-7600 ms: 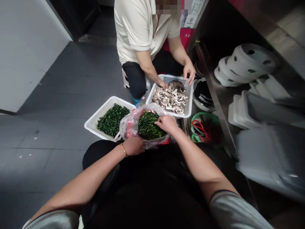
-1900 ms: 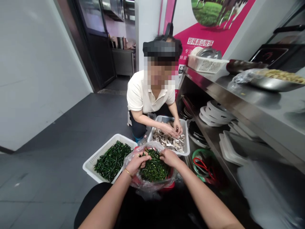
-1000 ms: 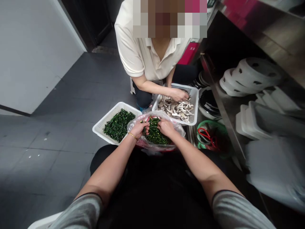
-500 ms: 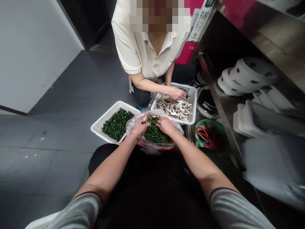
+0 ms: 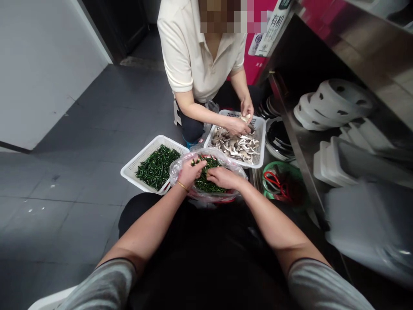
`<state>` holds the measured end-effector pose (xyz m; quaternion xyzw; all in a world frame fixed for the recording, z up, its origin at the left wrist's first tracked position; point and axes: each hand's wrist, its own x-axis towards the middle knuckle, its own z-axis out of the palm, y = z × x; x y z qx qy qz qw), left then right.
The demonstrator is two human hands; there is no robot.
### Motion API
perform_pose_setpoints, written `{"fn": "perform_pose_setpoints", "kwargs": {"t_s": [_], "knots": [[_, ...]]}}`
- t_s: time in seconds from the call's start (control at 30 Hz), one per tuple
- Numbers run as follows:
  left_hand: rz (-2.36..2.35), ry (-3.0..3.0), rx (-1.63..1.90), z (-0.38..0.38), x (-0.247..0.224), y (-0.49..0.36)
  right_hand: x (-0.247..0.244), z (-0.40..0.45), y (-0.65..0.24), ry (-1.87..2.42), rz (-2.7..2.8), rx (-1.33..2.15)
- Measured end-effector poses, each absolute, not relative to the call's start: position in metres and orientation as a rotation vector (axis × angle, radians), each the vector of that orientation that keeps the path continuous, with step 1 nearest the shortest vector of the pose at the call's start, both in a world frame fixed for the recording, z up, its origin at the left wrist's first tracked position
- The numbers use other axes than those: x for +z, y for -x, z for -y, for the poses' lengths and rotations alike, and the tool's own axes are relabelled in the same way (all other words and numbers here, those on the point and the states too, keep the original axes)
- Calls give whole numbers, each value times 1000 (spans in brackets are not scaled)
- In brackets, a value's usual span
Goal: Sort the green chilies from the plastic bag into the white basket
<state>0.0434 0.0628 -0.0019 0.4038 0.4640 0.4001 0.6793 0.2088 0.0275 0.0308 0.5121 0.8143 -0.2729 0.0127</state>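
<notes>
A clear plastic bag [image 5: 239,173] lies open in front of me, with thin dark green chili peppers [image 5: 211,186] heaped in it. My left hand [image 5: 190,173] is closed around a few of these chili peppers, whose ends poke out above the fingers. Just to its right, low over the heap, my right hand [image 5: 223,177] has its fingers pinched together on what looks like a green chili pepper; the fingertips are partly hidden. Beside the bag on the left, a white perforated basket [image 5: 130,172] holds more green chili peppers [image 5: 158,167].
A co-worker [image 5: 206,77] sits opposite, both hands over a white basket [image 5: 263,144] of torn mushrooms [image 5: 237,144]. On the right are a green basket [image 5: 269,165] with red handles inside, and a metal shelf [image 5: 305,172] with white containers [image 5: 332,103]. Grey floor tiles [image 5: 64,172] extend left.
My right hand has shifted slightly down and toward the left hand. My left hand has turned a little, showing the chili ends. The co-worker's second hand has come up to the mushrooms.
</notes>
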Motion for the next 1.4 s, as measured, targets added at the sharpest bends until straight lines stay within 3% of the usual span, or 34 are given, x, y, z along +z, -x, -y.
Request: {"fn": "perform_pose_setpoints", "kwargs": {"t_s": [0.23, 0.4, 0.5, 0.63, 0.7, 0.77, 0.9, 0.97, 1.13, 1.3, 1.4], "knots": [[-644, -657, 831, -75, 12, -26, 18, -31, -204, -1898, -2141, -450], [-670, -704, 737, -70, 12, -27, 3, -40, -207, -1964, -2199, -603], [-842, -828, 697, -68, 6, -32, 5, -46, -228, -2193, -2259, -967], [-987, -1004, 530, -65, -5, -42, 11, -46, -240, -2225, -2121, -1924], [-936, -988, 494, -62, -8, -46, 12, -42, -233, -2211, -2102, -2074], [-895, -919, 511, -61, -8, -49, 15, -35, -221, -2276, -2262, -1817], [-929, -808, 497, -59, 0, -49, 25, -25, -209, -2268, -2621, -756], [-947, -774, 455, -60, 3, -47, 31, -26, -218, -2292, -2595, -491], [-820, -622, 483, -73, 6, -34, 34, -39, -261, -2129, -2227, -757], [-605, -579, 610, -79, 8, -26, 11, -42, -247, -2040, -2105, -381], [-596, -664, 612, -75, 7, -27, 1, -45, -230, -1936, -2085, -327]]}}
